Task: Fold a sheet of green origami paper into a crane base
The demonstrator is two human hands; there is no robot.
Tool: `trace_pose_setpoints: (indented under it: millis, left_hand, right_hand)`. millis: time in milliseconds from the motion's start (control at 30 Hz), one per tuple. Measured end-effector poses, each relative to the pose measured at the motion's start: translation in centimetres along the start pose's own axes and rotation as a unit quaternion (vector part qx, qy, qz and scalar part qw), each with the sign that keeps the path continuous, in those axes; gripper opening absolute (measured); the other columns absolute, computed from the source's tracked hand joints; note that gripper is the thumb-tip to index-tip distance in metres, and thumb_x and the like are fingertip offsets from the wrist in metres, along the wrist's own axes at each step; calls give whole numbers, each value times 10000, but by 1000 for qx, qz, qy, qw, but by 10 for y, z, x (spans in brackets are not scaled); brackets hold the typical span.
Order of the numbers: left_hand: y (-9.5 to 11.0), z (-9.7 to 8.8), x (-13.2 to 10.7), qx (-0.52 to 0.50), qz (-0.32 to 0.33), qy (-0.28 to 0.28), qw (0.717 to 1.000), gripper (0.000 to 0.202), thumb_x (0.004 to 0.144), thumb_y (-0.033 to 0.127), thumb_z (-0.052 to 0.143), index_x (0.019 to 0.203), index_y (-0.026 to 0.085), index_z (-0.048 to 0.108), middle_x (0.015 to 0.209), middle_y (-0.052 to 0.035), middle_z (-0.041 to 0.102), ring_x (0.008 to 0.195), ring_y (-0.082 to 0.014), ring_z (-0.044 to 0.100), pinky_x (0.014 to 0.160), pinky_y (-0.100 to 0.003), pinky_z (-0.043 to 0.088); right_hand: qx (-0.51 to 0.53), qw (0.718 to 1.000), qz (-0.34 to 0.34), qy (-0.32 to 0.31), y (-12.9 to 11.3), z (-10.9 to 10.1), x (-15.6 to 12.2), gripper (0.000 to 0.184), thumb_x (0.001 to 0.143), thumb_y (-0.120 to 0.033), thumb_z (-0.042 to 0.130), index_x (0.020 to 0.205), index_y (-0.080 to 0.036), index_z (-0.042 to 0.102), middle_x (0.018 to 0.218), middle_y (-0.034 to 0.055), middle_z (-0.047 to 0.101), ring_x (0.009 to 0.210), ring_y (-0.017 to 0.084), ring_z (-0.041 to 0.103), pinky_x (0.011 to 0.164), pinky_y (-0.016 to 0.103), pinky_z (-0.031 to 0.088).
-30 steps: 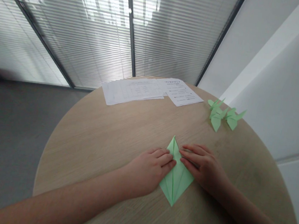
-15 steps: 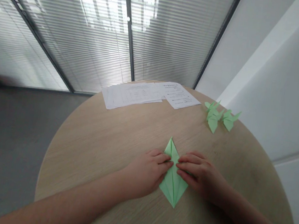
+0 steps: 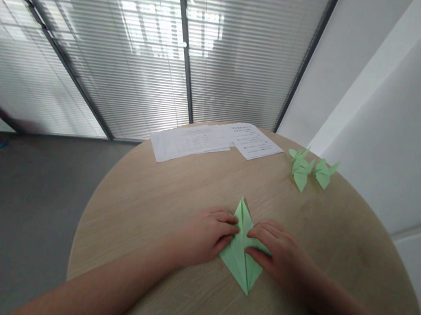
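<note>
A light green folded paper [image 3: 240, 261], kite-shaped with its point away from me, lies flat on the round wooden table [image 3: 176, 199]. My left hand [image 3: 206, 234] rests on its left side, fingers curled and pressing the paper near the middle crease. On the paper's right side lies my right hand [image 3: 276, 252], fingers together, pinching a flap toward the centre line. The fingertips of both hands nearly meet over the crease.
Two finished green paper cranes [image 3: 309, 169] stand at the table's far right. White printed sheets [image 3: 216, 138] lie at the far edge. Window blinds and a white wall stand behind; grey floor lies to the left.
My right hand has drawn the paper's right flap inward, so the shape is narrower. Both hands have closed in on the centre crease. The camera has shifted slightly.
</note>
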State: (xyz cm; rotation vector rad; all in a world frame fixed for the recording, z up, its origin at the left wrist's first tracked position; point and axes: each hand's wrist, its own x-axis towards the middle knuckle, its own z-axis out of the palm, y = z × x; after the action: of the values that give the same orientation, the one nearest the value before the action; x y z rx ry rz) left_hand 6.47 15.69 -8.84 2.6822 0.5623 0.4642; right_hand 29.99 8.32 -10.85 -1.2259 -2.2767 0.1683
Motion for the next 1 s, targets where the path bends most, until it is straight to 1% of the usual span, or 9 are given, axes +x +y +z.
trace_pose_setpoints:
  millis: [167, 267, 400, 533, 600, 667, 800, 867, 1000]
  left_hand:
    - [3, 3, -1, 44, -15, 3, 999, 259, 959, 210, 588, 1136, 250, 773, 1328, -103, 660, 1232, -254, 601, 1075, -457, 479]
    - [1, 5, 0, 31, -32, 12, 999, 211, 945, 230, 627, 1068, 275, 793, 1264, -77, 684, 1197, -248, 606, 1061, -461, 480]
    - [-2, 5, 0, -15, -59, 43, 997, 157, 914, 193, 644, 1005, 219, 769, 1187, -68, 704, 1130, -218, 629, 1038, -425, 493]
    - [-5, -2, 4, -50, -169, 92, 980, 266, 918, 195, 594, 1166, 162, 684, 1158, -93, 714, 1110, -233, 630, 1018, -443, 498]
    - [-8, -6, 9, -62, -218, 83, 971, 371, 923, 226, 582, 1282, 141, 625, 1206, -116, 704, 1131, -252, 626, 1037, -473, 478]
    - [-12, -9, 17, -78, -234, 57, 967, 470, 909, 244, 593, 1365, 136, 572, 1184, -113, 719, 1094, -254, 648, 1021, -466, 484]
    - [-26, -12, 36, -118, -253, 11, 960, 628, 851, 312, 664, 1434, 126, 521, 1000, -82, 759, 883, -237, 705, 818, -375, 550]
    - [-34, -12, 45, -145, -262, -9, 954, 703, 809, 325, 707, 1444, 97, 510, 952, -79, 760, 837, -238, 709, 760, -352, 549]
    - [-43, -10, 54, -200, -267, -16, 943, 610, 786, 298, 713, 1351, 98, 600, 896, -61, 748, 816, -224, 696, 743, -323, 533]
  right_hand:
    - [15, 999, -32, -8, 1, -4, -1, 251, 985, -178, 528, 1161, -202, 705, 1038, 107, 735, 951, 241, 682, 855, 401, 575]
    - [-3, 999, -52, -14, -1, -5, -1, 225, 984, -254, 586, 1145, -224, 739, 1078, 106, 725, 984, 262, 669, 880, 431, 560]
    - [-20, 997, -66, -19, -4, -3, -1, 157, 936, -295, 686, 1054, -235, 771, 1096, 89, 735, 1012, 271, 667, 913, 432, 548]
    - [-37, 997, -72, -17, -5, -2, -1, 151, 928, -259, 694, 1054, -241, 775, 1106, 82, 746, 1003, 262, 677, 917, 422, 549]
    - [-43, 997, -66, -16, -6, -2, -2, 156, 923, -258, 699, 1059, -252, 774, 1130, 83, 742, 1019, 268, 676, 923, 431, 547]
    - [-45, 997, -62, -15, -6, -1, -2, 160, 919, -263, 703, 1063, -267, 773, 1144, 83, 736, 1026, 273, 677, 914, 438, 548]
    - [-41, 997, -62, -10, -5, 1, -3, 157, 924, -274, 698, 1064, -278, 768, 1149, 86, 728, 1031, 277, 680, 910, 452, 542]
    - [-36, 998, -59, -3, -4, 3, -3, 163, 925, -268, 693, 1075, -275, 758, 1167, 89, 721, 1048, 274, 678, 924, 452, 537]
    - [-25, 999, -39, -1, -3, 5, -4, 151, 910, -230, 687, 1060, -222, 701, 1215, 121, 701, 1080, 278, 670, 930, 446, 544]
